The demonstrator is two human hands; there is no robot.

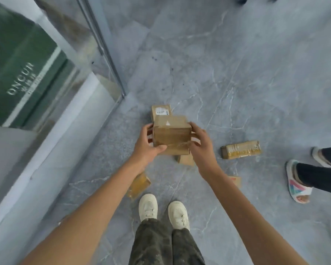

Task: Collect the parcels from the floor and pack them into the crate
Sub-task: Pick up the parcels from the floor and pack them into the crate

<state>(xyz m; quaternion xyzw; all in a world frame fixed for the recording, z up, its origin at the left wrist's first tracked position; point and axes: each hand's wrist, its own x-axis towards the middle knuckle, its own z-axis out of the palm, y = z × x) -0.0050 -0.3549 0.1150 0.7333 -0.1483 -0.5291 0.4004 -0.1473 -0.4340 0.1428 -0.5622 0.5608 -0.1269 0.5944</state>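
I hold a brown cardboard parcel (172, 133) above the floor between both hands. My left hand (146, 145) grips its left side with the thumb under the front edge. My right hand (202, 144) grips its right side. A second box seems stacked under it, its edge showing at the bottom. More parcels lie on the grey floor: a labelled box (161, 110) behind, a small one (186, 160) below my hands, a long taped one (240, 149) to the right, a yellowish one (139, 185) under my left forearm, another (235, 181) beside my right forearm. No crate is in view.
A glass wall with a metal frame (107, 54) and a pale ledge (52, 142) runs along the left. Another person's feet in sandals (298, 185) stand at the right edge. My own white shoes (163, 212) are below the parcels. Grey marble floor (237, 73) stretches ahead.
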